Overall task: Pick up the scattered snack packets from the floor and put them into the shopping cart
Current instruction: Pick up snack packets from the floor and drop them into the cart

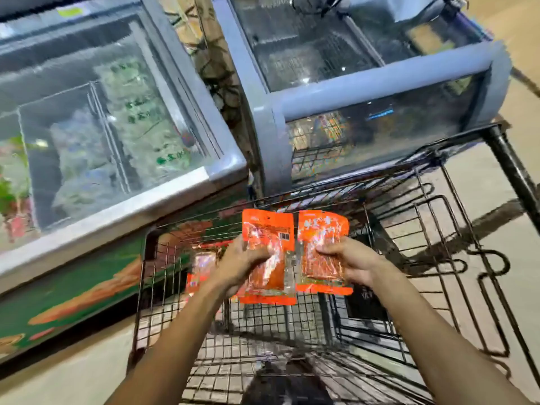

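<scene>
Wire shopping cart (292,331) sits below both arms, beside two glass-top freezers (117,127), so the packets are likely held over the basket to drop in. Left hand (233,267) grips one orange snack packet (267,258), right hand (353,264) grips another (321,252); both upright, long axes pointing away. Another orange packet (201,270) seems already inside, blurred.

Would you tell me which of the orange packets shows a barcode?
The packet in the left hand, the left packet: its back faces up with a barcode; the right hand's packet shows printed characters.
</scene>
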